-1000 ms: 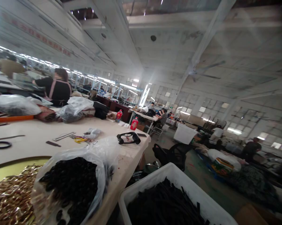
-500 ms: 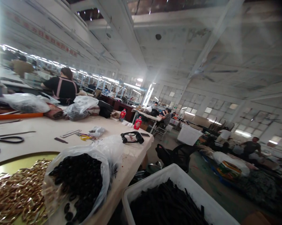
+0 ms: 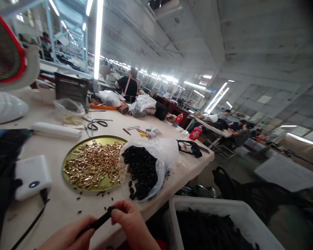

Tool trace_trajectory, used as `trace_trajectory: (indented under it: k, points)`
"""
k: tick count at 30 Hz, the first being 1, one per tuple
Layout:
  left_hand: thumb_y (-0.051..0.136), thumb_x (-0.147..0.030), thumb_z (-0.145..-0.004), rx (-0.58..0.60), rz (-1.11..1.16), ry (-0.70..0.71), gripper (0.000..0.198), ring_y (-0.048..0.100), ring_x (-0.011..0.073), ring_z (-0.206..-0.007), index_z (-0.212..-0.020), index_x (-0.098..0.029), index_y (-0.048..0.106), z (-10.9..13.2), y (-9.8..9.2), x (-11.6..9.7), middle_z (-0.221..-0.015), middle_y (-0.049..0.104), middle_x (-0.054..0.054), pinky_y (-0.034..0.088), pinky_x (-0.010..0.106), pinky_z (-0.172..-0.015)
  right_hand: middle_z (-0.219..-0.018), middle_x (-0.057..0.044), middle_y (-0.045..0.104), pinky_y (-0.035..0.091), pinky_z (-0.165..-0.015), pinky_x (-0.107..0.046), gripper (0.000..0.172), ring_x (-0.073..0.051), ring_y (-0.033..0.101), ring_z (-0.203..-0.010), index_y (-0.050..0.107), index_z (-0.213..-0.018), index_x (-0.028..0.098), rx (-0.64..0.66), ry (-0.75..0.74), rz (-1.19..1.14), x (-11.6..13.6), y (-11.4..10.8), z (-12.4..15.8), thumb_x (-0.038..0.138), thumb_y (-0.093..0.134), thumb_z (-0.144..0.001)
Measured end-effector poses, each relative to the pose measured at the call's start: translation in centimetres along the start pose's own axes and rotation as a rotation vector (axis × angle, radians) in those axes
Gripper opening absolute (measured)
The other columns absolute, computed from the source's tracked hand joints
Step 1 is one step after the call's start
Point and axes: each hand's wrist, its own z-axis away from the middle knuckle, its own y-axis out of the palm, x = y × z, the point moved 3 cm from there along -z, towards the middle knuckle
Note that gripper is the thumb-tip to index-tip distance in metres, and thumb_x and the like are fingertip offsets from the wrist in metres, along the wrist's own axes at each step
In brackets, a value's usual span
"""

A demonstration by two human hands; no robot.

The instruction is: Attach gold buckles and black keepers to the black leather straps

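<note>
A black strap [image 3: 102, 220] stretches between my two hands at the near edge of the table. My left hand [image 3: 74, 233] is closed around its lower left part. The fingers of my right hand [image 3: 130, 222] pinch its upper right end, where something small and dark shows that I cannot make out. Beyond my hands lies a round gold tray [image 3: 104, 140] heaped with gold metal pieces [image 3: 91, 163]. Beside it an open clear plastic bag [image 3: 163, 156] holds small black oval pieces [image 3: 140, 168], and a few lie loose on the table.
A white bin [image 3: 211, 200] of black strips stands at the right, below the table edge. On the left are a white device with a cable [image 3: 32, 178] and a white roll [image 3: 56, 130]. Scissors [image 3: 97, 123], pliers [image 3: 142, 132] and red bottles [image 3: 196, 132] lie or stand farther back. Several people work beyond.
The view has swung left and down, so the tray and bag now sit nearer the middle. Both hands, with the black strap between them, have come into view.
</note>
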Motion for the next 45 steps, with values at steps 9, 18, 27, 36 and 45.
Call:
trace_trajectory:
  k: [9, 18, 27, 36, 45]
  points:
    - [0.046, -0.048, -0.071, -0.193, 0.072, 0.038, 0.056, 0.055, 0.0183, -0.056, -0.122, -0.025, 0.045, 0.5, 0.6, -1.2, -0.051, 0.055, -0.006, 0.043, 0.025, -0.060, -0.056, 0.001, 0.056, 0.031, -0.052, -0.021, 0.017, -0.009, 0.043, -0.051, 0.066, -0.065, 0.014, 0.162, -0.015, -0.021, -2.1, 3.0, 0.1, 0.030, 0.069, -0.060]
    - [0.045, -0.059, -0.067, -0.347, 0.254, -0.017, 0.038, 0.034, 0.0093, -0.041, -0.064, -0.021, 0.047, -1.5, -1.9, 0.4, -0.042, 0.036, -0.010, 0.027, 0.019, -0.042, -0.082, -0.003, 0.064, 0.043, -0.068, -0.024, 0.017, -0.016, 0.058, -0.075, 0.064, -0.090, 0.017, 0.001, -0.361, 0.983, 1.8, 0.1, -4.4, 0.023, 0.054, -0.078]
    - [0.043, -0.060, -0.066, -0.427, 0.329, -0.059, 0.038, 0.022, 0.0064, -0.034, -0.064, -0.022, 0.044, -0.2, -2.1, -0.3, -0.037, 0.031, -0.012, 0.014, 0.018, -0.036, -0.091, -0.015, 0.064, 0.045, -0.070, -0.036, 0.013, -0.026, 0.060, -0.083, 0.065, -0.083, 0.013, -0.060, -0.367, 1.690, 1.5, 3.1, -11.2, 0.019, 0.058, -0.074]
    - [0.046, -0.058, -0.066, -0.412, 0.341, -0.012, 0.037, 0.031, 0.0078, -0.034, -0.061, -0.022, 0.044, 0.1, -2.5, -1.0, -0.039, 0.038, -0.011, 0.022, 0.019, -0.038, -0.090, -0.016, 0.065, 0.046, -0.068, -0.036, 0.016, -0.028, 0.063, -0.083, 0.065, -0.082, 0.011, -0.043, -0.272, 1.769, 1.3, 3.2, -11.5, 0.022, 0.059, -0.072]
    - [0.053, -0.055, -0.061, -0.487, 0.367, -0.003, 0.037, 0.034, 0.0069, -0.033, -0.072, -0.019, 0.050, 0.5, -3.4, -0.9, -0.045, 0.046, -0.010, 0.024, 0.019, -0.037, -0.082, -0.014, 0.067, 0.044, -0.065, -0.031, 0.011, -0.022, 0.061, -0.076, 0.061, -0.075, 0.012, -0.057, -0.273, 1.432, 2.7, 3.7, -10.8, 0.010, 0.050, -0.071]
